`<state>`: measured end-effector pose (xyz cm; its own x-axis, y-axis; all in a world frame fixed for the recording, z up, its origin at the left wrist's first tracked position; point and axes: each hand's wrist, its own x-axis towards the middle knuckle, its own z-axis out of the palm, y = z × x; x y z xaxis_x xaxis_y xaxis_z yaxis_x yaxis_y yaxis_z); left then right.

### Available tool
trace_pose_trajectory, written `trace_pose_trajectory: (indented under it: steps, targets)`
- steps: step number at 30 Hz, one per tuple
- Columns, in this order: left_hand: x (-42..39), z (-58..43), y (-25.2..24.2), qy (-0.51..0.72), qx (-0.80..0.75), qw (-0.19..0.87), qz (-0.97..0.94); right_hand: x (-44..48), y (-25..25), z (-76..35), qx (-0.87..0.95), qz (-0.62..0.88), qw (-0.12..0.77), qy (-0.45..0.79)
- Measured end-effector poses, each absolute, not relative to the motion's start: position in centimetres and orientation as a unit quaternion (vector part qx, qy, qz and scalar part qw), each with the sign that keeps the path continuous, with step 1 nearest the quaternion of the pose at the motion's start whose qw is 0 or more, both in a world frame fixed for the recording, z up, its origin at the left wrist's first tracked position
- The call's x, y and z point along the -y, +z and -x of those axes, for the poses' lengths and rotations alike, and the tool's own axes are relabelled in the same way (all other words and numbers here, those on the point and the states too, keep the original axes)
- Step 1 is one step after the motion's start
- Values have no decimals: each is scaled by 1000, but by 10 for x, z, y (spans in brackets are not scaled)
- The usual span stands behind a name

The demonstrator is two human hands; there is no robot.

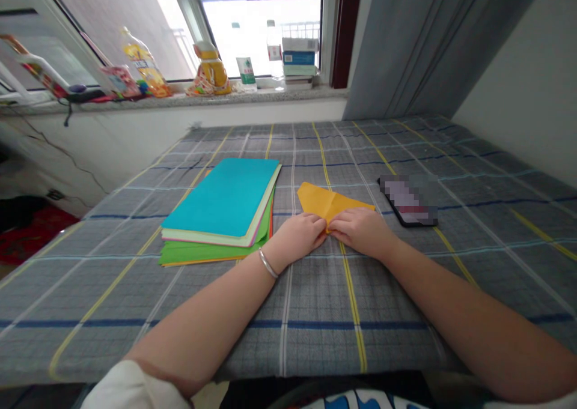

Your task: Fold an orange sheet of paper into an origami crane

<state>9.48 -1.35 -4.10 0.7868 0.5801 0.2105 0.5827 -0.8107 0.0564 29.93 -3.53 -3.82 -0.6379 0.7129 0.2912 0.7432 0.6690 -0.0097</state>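
Observation:
My left hand point(295, 238) and my right hand point(363, 232) meet at the near end of a folded sheet of orange-yellow paper point(327, 202), gripping it between their fingertips. The paper lies flat on a grey plaid cloth point(315, 319), its far end pointing left. Left of my left hand sits a stack of coloured paper sheets point(223, 202), with a turquoise sheet on top and green showing beneath. A silver bangle point(268, 263) circles my left wrist.
A phone point(408, 200) with a blurred screen lies right of my right hand. Bottles, boxes and packets point(210, 69) stand on a stone windowsill point(180, 99) beyond the cloth. A grey curtain point(406, 42) hangs at the back right, and a wall borders the right side.

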Motion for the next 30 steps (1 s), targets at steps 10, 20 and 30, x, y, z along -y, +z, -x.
trace_pose_trajectory:
  steps: [10,20,30]
  targets:
    - [18,-100,-43,-165,324,31,931,38,-42,-289,859,448,210,-133]
    - [14,-99,-46,-247,332,48,909,35,-40,-291,831,491,255,-59]
    - [8,-89,-42,-276,389,50,877,26,-39,-316,790,539,282,-83]
